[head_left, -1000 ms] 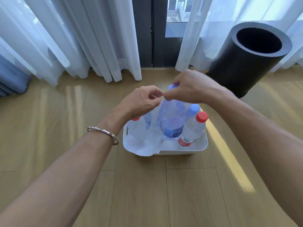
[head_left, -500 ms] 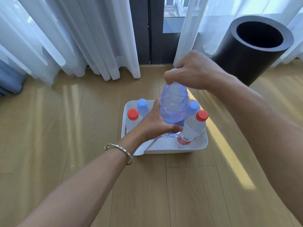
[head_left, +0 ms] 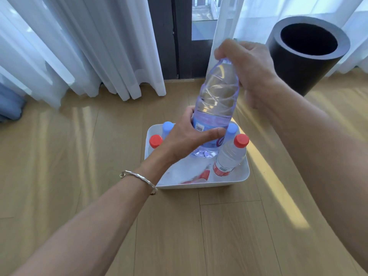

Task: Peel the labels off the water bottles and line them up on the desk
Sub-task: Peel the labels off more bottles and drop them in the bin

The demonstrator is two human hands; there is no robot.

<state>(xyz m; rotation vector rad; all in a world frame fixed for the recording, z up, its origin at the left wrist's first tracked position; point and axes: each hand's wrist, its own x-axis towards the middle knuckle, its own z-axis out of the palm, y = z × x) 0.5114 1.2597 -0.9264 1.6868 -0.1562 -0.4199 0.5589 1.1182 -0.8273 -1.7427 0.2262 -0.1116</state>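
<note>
Big bottle (head_left: 216, 100) higher, small bottles (head_left: 229, 156) around base.

Sheer white curtains (head_left: 89, 46) are hung beside a dark door frame (head_left: 169, 36); a black cylindrical bin (head_left: 288, 66) is set on the wood floor (head_left: 79, 156).

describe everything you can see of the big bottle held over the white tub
The big bottle is clear, blue-tinted plastic with swirled ribs and a pale blue label with a barcode around its lower body. It tilts, top leaning right, base over the white tub. The right hand grips its top, hiding the cap; the left hand wraps around the label.
</note>
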